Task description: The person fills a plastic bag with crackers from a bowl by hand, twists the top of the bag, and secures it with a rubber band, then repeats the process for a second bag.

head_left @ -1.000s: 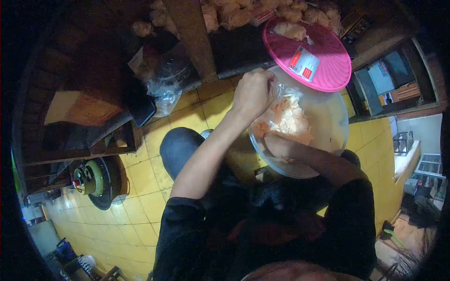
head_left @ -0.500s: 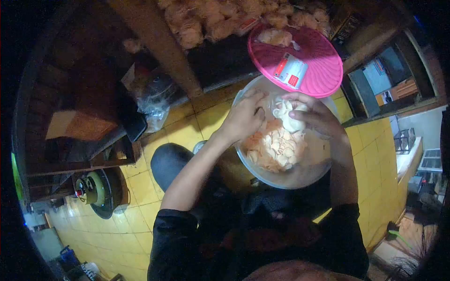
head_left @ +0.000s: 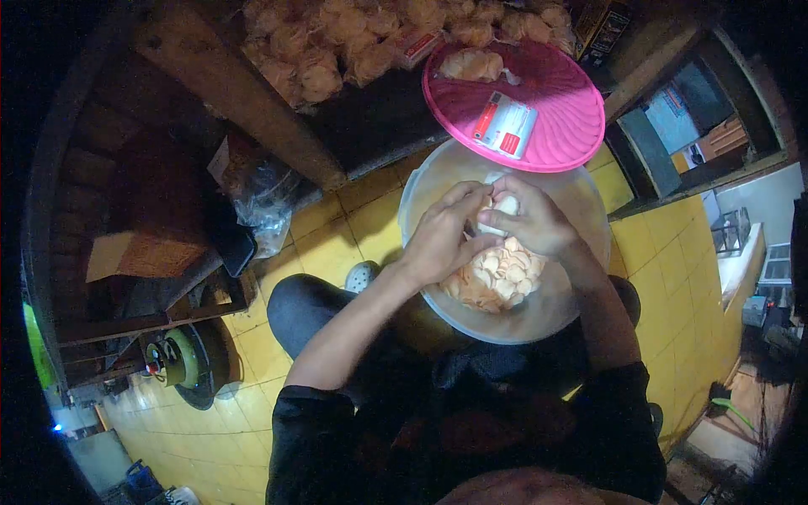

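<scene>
My left hand (head_left: 444,236) and my right hand (head_left: 539,220) meet over a wide translucent tub (head_left: 589,215) resting at my lap. Between them is a small clear plastic bag of pale round chips (head_left: 505,207), with the fingers of both hands closed around its upper part. Much of the bag is hidden behind the fingers. Loose thin, round orange-brown chips (head_left: 505,271) lie heaped in the tub just below my hands.
A pink lid (head_left: 564,105) leans over the tub's far side, carrying a red-and-white packet (head_left: 505,124) and a filled bag (head_left: 468,66). Many filled bags (head_left: 353,34) lie on the shelf beyond. A wooden shelf with a carton (head_left: 143,240) stands left, above yellow floor tiles (head_left: 332,240).
My hands have come closer together and closed around the bag of chips, which showed more openly beside my right hand before. The camera view has shifted slightly.
</scene>
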Motion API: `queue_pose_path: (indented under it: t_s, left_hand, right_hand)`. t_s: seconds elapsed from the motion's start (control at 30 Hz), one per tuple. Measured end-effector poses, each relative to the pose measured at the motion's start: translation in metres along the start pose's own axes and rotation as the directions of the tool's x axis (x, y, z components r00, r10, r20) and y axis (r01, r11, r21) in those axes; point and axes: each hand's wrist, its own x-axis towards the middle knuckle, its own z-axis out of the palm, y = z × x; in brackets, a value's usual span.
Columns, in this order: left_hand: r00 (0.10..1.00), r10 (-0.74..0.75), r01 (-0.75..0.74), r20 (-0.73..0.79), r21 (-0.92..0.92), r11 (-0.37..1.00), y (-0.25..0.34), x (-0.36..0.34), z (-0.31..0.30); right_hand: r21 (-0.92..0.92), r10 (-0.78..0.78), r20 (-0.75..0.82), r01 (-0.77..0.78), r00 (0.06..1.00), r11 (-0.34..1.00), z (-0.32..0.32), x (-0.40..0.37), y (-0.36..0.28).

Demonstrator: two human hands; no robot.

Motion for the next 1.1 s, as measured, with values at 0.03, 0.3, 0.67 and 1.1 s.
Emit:
queue_pose_path:
  t_s: [0.03, 0.3, 0.67, 1.1]
  left_hand:
    - [1.0, -0.003, 0.003, 0.001, 0.001, 1.0, 0.0, 0.0, 0.001]
    - [0.957, -0.289, 0.286, -0.001, -0.14, 0.948, -0.006, 0.001, 0.003]
    - [0.911, -0.409, 0.402, 0.052, -0.327, 0.855, -0.015, -0.001, 0.008]
    - [0.8, -0.582, 0.564, 0.146, -0.515, 0.645, -0.01, 0.003, 0.005]
  right_hand:
    - [-0.046, -0.022, -0.031, 0.021, 0.999, 0.999, 0.002, -0.001, -0.004]
    - [0.516, 0.014, -0.028, 0.003, 1.0, 0.856, 0.017, -0.003, 0.007]
    - [0.009, -0.023, -0.159, 0.024, 0.987, 1.0, 0.022, -0.006, -0.011]
    - [-0.017, -0.102, -0.26, 0.101, 0.96, 0.995, 0.017, -0.004, -0.019]
